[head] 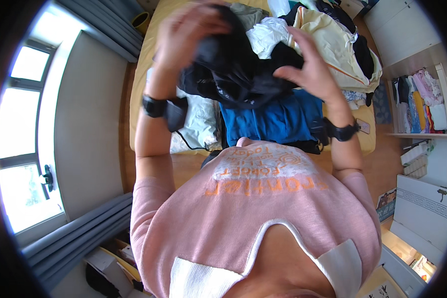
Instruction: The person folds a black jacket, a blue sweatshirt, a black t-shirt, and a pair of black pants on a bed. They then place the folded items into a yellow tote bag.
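Note:
A black garment [242, 70] with small pale lettering is bunched in front of me, above a blue folded garment [272, 117]. My left hand [193, 35], blurred by motion, grips the black cloth at its upper left; its fingertips are hard to make out. My right hand [313, 69] is at the garment's right side, thumb and fingers spread apart. Whether it touches the cloth is unclear. Left of the blue garment lies a pale folded garment [199, 121]. Dark bands with devices are strapped on both my wrists.
The clothes lie on a bed with a yellow sheet [361, 143]. Beyond are a crumpled white plastic bag [268, 35] and a cream fabric bag [327, 41] with dark clothes. A phone [363, 126] lies by the right edge. An open wardrobe shelf [421, 100] holds clothes.

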The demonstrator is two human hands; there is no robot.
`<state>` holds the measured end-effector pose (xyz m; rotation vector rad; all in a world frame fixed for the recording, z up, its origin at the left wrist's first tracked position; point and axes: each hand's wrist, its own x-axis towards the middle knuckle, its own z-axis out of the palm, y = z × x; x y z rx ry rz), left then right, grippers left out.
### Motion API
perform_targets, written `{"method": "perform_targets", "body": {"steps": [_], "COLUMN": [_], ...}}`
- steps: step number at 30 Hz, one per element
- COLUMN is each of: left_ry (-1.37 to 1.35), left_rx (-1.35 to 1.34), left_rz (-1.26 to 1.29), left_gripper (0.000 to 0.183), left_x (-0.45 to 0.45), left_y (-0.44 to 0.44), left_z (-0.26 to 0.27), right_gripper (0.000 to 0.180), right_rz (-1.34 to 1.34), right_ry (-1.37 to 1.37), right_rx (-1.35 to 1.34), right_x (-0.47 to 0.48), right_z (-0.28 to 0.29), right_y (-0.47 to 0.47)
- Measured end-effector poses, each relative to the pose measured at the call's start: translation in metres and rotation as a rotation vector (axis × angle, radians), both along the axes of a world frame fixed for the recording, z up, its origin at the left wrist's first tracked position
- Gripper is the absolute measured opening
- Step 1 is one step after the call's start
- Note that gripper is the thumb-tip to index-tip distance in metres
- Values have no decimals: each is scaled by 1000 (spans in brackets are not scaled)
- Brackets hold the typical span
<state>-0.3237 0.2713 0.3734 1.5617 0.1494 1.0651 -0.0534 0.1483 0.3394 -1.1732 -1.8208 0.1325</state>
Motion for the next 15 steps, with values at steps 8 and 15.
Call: {"method": "perform_targets", "body": {"steps": [8,15], "left_ry": [181,673], "left_rx": [256,-1099], "left_rz": [395,-228], "left_gripper": [59,76], "left_x": [30,54], "left_y": [-36,-49], "left_z": [-59,-212], "right_gripper": [30,32], "right_rz": [385,464], "right_ry": [983,1148], "right_rx": [-489,-681], "right_x": [-10,10], "right_z": [-9,-18], "right_y": [0,-9]}}
